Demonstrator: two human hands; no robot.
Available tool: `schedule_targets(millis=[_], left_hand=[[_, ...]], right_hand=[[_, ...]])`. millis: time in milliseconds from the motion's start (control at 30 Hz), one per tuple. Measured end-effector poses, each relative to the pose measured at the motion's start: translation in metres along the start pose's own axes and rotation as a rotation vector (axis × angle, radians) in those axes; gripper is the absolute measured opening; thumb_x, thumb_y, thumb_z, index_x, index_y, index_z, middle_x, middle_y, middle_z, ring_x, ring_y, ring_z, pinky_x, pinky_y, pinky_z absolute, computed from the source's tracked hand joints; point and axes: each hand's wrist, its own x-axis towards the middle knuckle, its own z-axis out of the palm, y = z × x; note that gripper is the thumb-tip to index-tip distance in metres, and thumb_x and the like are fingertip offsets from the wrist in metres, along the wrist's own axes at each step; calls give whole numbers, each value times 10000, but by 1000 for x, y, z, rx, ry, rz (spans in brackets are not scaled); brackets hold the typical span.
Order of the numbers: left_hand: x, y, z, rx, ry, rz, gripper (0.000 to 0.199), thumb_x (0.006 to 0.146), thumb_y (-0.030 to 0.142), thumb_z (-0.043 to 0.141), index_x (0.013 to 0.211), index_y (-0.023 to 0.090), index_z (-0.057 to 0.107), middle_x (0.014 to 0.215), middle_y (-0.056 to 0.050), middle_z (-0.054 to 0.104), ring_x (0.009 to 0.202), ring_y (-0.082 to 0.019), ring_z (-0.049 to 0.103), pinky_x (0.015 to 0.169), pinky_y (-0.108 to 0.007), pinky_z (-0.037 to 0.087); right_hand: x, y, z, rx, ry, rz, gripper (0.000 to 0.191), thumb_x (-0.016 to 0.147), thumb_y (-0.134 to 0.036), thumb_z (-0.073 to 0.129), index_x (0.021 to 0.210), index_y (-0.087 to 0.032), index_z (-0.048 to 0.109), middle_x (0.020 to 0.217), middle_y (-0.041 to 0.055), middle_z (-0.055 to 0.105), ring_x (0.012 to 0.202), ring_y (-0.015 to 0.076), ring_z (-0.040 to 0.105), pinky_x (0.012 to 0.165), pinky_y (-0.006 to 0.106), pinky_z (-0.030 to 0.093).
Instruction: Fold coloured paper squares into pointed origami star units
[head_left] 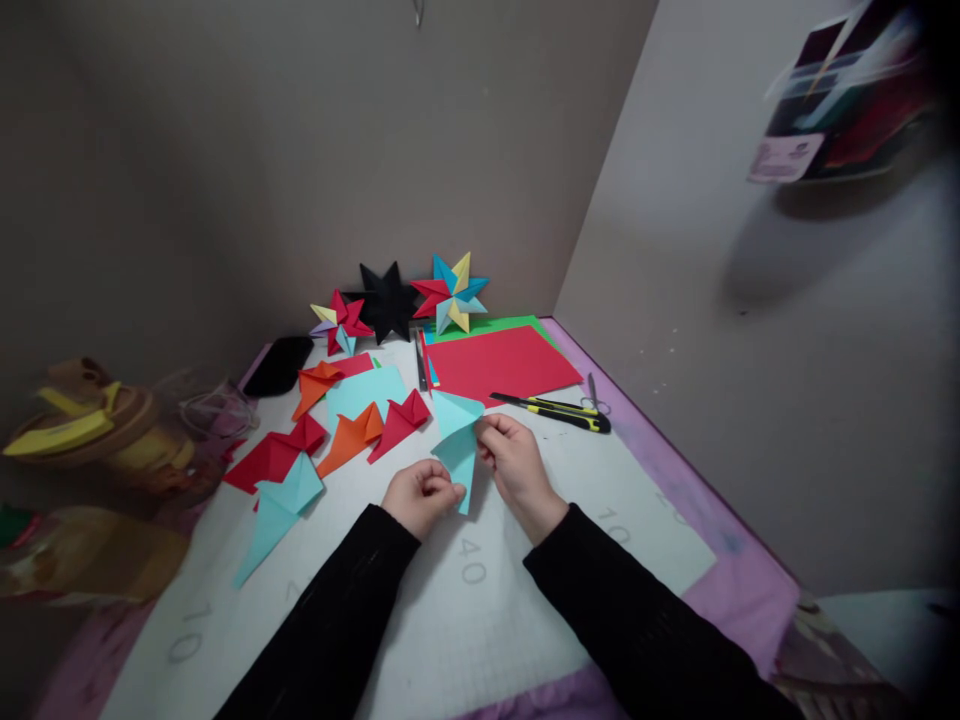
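Note:
A folded light-blue paper piece point(458, 440) is held up over the white sheet, between both hands. My left hand point(422, 497) is closed, its thumb and fingers pinching the lower left part of the piece. Closed on its right edge is my right hand point(516, 468), thumb and index finger together. To the left lie similar folded pieces: a light-blue one point(285, 505), a large red one point(274, 455), an orange one point(349, 438) and a smaller red one point(399, 424). Another orange piece point(316, 384) rests farther back.
Behind are red sheets point(502, 362), a black-and-yellow cutter point(559, 411), scissors point(595, 396) and a dark phone-like object point(280, 366). Paper stars, one black point(388, 302) and one multicoloured point(451, 293), lean on the wall. A blurred bottle point(97, 552) is at left.

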Motion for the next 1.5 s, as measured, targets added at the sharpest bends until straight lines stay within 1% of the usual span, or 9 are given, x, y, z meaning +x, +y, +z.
schedule_targets(millis=[133,267,367,533,867,1000,1167,1333,1500], left_hand=[[2,-3,-7,21,-85,-17,308,609,316,718,639,165,451,469,66,505,437,-60,423,478,-197,328],[6,-1,-26,-156,-300,-13,653,515,246,811,1078,184,485,883,-48,632,808,-177,593,603,-237,441],[7,6,-38,-377,-281,66,696,650,404,734,1243,218,420,1033,-89,613,866,-185,597,698,-273,465],[3,20,-38,-551,-308,61,833,559,732,587,1167,163,543,977,-129,649,828,-228,615,628,-272,467],[-1,25,-36,-278,98,42,502,586,376,763,1008,159,601,932,-89,679,564,-105,564,516,-215,439],[-1,25,-39,-89,71,61,282,600,280,736,837,139,675,716,-31,677,572,-115,572,518,-211,444],[2,20,-40,-35,-46,50,325,627,303,728,905,138,700,802,-59,702,645,-140,607,580,-230,478],[0,18,-37,-93,44,36,410,692,479,650,895,129,717,746,-68,699,645,-156,616,631,-263,493],[1,19,-41,-14,-21,65,374,633,350,730,946,149,700,864,-74,718,764,-190,644,716,-292,497]], right_hand=[[-1,-2,-1,-5,-11,-30,171,700,-287,595,600,-176,511,493,-59,407,453,81,327,441,229,229],[-1,-5,-1,-24,-90,-30,182,699,-307,624,616,-172,534,496,-63,396,460,78,306,456,230,223],[-2,-4,-1,-61,-209,-4,196,696,-304,630,591,-176,523,492,-61,394,466,83,318,463,232,230],[-3,-2,-2,-109,-289,0,196,724,-320,617,622,-171,541,522,-56,421,481,81,335,478,226,256],[-8,-7,-1,-285,-504,88,144,736,-263,562,634,-176,511,579,-43,459,530,96,399,489,204,318],[-8,-8,-1,-356,-449,44,129,749,-253,541,645,-177,525,607,-33,482,555,106,427,499,207,342],[-6,-11,-2,-436,-459,2,103,755,-251,535,686,-178,555,651,-19,528,591,120,469,529,224,367],[-8,-16,-3,-563,-455,-147,102,789,-218,497,719,-180,561,687,-8,548,632,130,499,568,240,384],[-11,-20,-4,-719,-466,-461,119,811,-149,481,741,-189,569,750,10,574,726,144,527,664,265,399]])
